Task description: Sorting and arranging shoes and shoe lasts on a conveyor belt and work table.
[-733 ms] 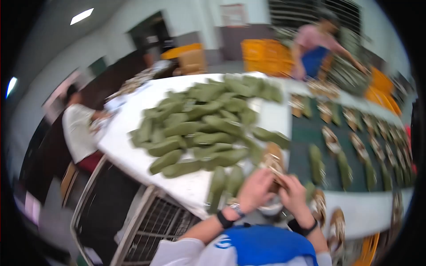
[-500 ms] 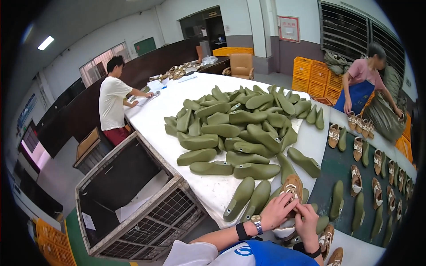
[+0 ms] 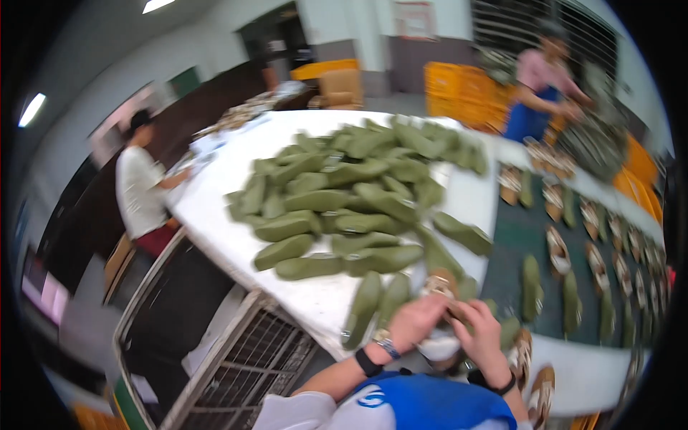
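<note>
Close to my body at the table's near edge, a brown and white lace-up sneaker point(image 3: 438, 282) points its toe away from me. My left hand point(image 3: 421, 319) is closed over its upper near the laces. My right hand point(image 3: 479, 331) grips it from the other side, fingertips meeting the left ones at the shoe's opening. The hands hide much of the shoe, and motion blurs details. Just beyond lies a large heap of olive-green shoe lasts point(image 3: 351, 193). Two single lasts point(image 3: 363, 308) lie left of the sneaker. More brown sneakers point(image 3: 542, 394) stand by my right forearm.
A dark green belt point(image 3: 512, 236) on the right carries rows of sneakers and lasts. A wire-sided cart point(image 3: 247, 358) stands at the left table edge. One person point(image 3: 140, 183) works at the far left, another point(image 3: 541, 93) at the far right near orange crates point(image 3: 448, 89).
The whole view has swung, so the scene sits further left and is blurred. Both my hands stay on the sneaker. The far-right person's hands have come together, away from the shoes.
</note>
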A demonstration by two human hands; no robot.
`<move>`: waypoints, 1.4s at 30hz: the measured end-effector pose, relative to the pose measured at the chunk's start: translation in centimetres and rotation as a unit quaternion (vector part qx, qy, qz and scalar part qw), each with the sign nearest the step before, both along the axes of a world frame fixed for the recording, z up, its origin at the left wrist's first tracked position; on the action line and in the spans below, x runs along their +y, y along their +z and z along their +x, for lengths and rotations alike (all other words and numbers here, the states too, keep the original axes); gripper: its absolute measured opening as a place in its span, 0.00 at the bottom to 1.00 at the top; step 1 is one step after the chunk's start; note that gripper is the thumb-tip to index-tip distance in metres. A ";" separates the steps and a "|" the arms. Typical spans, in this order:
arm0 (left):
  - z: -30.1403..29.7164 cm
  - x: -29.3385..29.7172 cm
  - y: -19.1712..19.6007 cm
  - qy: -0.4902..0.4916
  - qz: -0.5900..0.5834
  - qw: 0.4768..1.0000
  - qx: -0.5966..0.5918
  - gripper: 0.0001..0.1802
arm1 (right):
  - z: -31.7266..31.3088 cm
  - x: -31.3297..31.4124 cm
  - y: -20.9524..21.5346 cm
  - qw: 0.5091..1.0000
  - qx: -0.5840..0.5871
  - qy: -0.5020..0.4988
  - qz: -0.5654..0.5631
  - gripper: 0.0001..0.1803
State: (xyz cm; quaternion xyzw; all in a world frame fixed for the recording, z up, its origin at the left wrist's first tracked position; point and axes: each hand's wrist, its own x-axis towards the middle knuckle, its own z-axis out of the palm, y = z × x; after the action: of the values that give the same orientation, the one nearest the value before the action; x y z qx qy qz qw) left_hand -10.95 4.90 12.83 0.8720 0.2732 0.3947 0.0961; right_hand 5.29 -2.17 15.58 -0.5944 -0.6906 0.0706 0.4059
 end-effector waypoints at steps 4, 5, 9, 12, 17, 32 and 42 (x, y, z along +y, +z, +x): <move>-0.4 1.3 0.2 0.042 0.011 0.997 0.069 0.21 | 0.2 -0.8 0.9 0.987 -0.063 0.145 -0.026 0.17; 0.2 1.5 0.6 0.022 0.000 0.997 0.077 0.22 | 0.3 -1.1 1.3 0.984 -0.076 0.152 -0.048 0.20; 4.0 1.3 1.8 -0.031 -0.040 0.993 0.106 0.26 | 4.0 -1.5 0.9 0.979 -0.073 0.147 -0.119 0.18; 5.2 1.2 3.0 -0.034 -0.052 0.991 0.122 0.30 | 8.2 -0.8 1.5 0.981 -0.053 0.100 -0.157 0.18; 0.3 3.3 -0.5 -0.034 -0.150 0.957 0.248 0.28 | 17.5 4.4 -1.6 0.982 -0.077 -0.039 -0.168 0.21; -7.6 0.2 -11.1 0.162 -0.267 0.935 0.165 0.32 | 26.3 20.9 -16.8 0.930 0.032 -0.251 -0.268 0.27; -6.2 -0.2 -13.1 0.235 -0.293 0.927 -0.005 0.29 | 30.5 10.0 -14.7 0.782 -0.200 -0.253 -0.533 0.32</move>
State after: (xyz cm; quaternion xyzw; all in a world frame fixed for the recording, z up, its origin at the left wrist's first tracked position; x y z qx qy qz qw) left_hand -17.11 4.68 -0.30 0.7138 0.5730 0.3127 0.2536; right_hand 35.82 7.80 0.89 -0.8701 -0.4335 0.2019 -0.1196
